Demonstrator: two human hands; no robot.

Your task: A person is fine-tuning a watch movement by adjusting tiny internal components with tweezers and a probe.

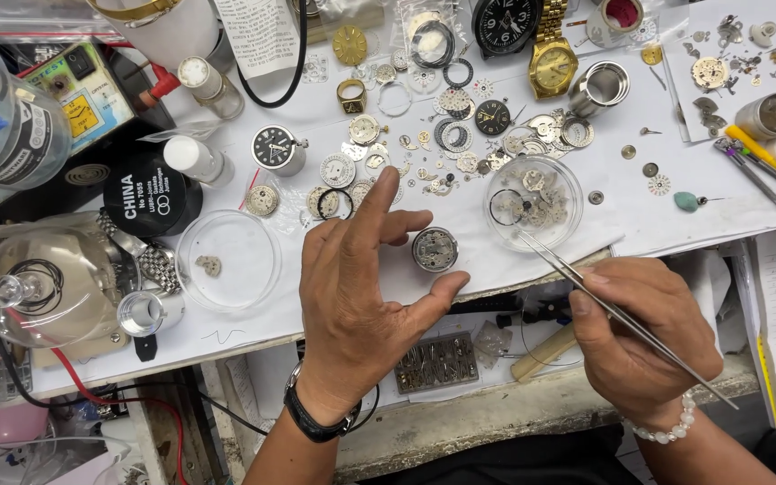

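Holding fine steel tweezers (621, 316) pinched in its fingers, the right hand (644, 337) aims the tips up at the rim of a clear dish of watch parts (533, 199); the left hand (365, 305) hovers open, fingers spread, gripping nothing, thumb just beside a round watch movement (434, 249) on the white paper (639, 216). Risk, as I judge it — the tweezer tips could flick a tiny part out of the dish, or the left thumb could nudge the movement toward the bench edge, since loose gears (460, 148) crowd the paper. The movement looks small, silvery, flat-lying, with exposed metal works — detail too fine to tell more. Farther back lies a gold wristwatch (553, 63).
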